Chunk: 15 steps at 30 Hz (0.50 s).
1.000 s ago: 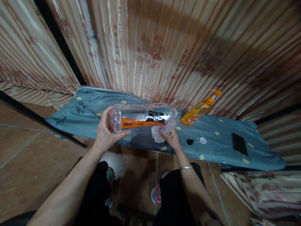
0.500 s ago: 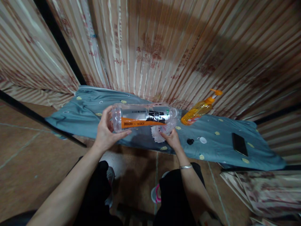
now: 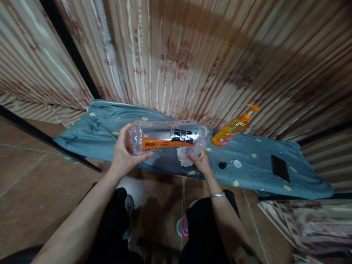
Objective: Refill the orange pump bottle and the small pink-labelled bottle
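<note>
Bottle w/ orange label (image 3: 167, 137) was held sideways over cloth-covered worktop (image 3: 90, 137), L of pump btl (image 3: 232, 130); long axis ran approx. L–R, neck toward pump btl. L hand (image 3: 123, 152) had base end, farther from pump btl: grip curled round it, thumb along near side. R hand (image 3: 202, 162) was the one nearer pump btl, close by neck; grip pinched on clear plastic piece (image 3: 184, 157) w/ ragged edge. Neck–piece contact: couldn't tell. Small black item (image 3: 222, 165) + white disc (image 3: 237, 164) sat nearside of pump btl; phone (image 3: 280, 169) well R of it.
</note>
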### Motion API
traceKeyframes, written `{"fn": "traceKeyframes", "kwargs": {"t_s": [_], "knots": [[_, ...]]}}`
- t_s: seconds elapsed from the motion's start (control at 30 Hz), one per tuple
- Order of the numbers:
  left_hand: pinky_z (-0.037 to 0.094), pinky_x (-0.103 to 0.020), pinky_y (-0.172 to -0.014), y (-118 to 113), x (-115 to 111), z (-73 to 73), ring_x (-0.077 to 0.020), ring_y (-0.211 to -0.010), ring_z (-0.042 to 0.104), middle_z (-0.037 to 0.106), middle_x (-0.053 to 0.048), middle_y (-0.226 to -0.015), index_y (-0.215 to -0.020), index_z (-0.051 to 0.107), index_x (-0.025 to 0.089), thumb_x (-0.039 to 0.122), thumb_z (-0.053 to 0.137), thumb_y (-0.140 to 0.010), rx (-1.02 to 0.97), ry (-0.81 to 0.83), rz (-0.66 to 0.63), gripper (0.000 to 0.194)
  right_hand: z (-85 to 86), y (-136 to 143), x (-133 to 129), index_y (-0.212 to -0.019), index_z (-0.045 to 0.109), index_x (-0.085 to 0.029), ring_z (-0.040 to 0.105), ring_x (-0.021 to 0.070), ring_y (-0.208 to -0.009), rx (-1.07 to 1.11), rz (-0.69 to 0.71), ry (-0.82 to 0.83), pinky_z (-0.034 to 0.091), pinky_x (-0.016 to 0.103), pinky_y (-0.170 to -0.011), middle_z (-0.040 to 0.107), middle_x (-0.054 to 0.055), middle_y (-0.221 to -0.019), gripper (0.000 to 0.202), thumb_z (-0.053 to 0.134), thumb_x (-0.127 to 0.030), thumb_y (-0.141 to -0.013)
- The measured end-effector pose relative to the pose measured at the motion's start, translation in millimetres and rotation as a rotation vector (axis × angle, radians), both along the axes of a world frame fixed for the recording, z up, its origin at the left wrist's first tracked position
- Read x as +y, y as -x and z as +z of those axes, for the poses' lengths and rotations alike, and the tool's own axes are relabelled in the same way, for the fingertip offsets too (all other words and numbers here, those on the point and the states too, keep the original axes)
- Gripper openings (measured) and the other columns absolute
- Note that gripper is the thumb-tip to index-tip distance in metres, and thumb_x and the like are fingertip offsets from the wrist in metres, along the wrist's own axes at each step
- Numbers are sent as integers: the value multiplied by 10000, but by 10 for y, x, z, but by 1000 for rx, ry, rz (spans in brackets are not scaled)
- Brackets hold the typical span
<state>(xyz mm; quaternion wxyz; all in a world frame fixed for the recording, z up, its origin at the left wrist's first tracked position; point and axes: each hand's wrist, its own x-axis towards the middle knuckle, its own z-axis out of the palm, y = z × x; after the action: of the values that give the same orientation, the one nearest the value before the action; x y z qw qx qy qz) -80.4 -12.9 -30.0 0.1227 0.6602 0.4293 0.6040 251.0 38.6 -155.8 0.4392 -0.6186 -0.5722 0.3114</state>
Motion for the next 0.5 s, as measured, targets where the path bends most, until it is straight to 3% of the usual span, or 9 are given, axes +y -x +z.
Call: {"fn": "traceKeyframes", "kwargs": {"t_s": [0.5], "knots": [[667,-511,-920,2,-7,19,-366,-1174,724,709,-138,-1276,-1358,528,257,627,941,-581,-14,38,5,955,9,11,4,-1151,642,-211,762,305,-966,-28,-29,26,613,467,-903,801,82,-1059,602,833,-495,-656]]}}
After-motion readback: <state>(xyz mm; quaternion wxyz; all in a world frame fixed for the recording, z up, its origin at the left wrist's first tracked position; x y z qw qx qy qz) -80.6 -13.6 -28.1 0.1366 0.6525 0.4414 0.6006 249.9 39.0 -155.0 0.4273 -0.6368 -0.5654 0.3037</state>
